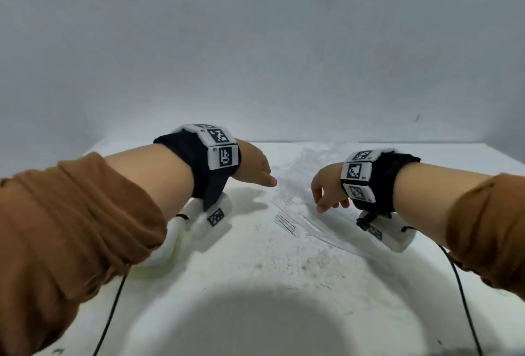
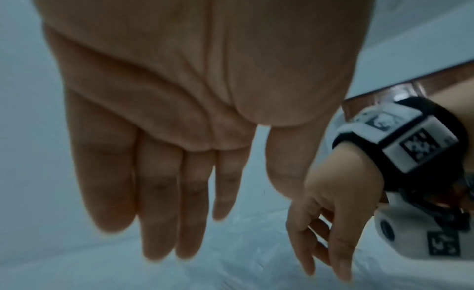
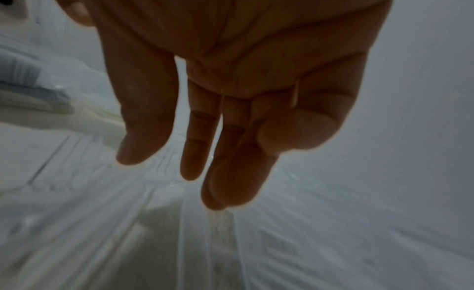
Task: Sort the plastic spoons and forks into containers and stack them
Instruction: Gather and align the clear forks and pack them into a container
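The cutlery (image 1: 287,223) looks like clear glossy plastic on a matt, speckled white table (image 1: 270,270), and the sleeves (image 1: 71,227) are soft brown cloth.

Left hand (image 1: 253,166) reaching forward palm down, fingers straight and empty, right hand (image 1: 326,189) opposite, fingers hanging loosely downward

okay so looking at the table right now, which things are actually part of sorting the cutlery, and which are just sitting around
Part of the job:
- clear plastic cutlery, heaped mid-table; fork tines show
- left hand, open, empty
- right hand, open, empty

Just there:
- white table
- wrist camera cables

No containers are visible.
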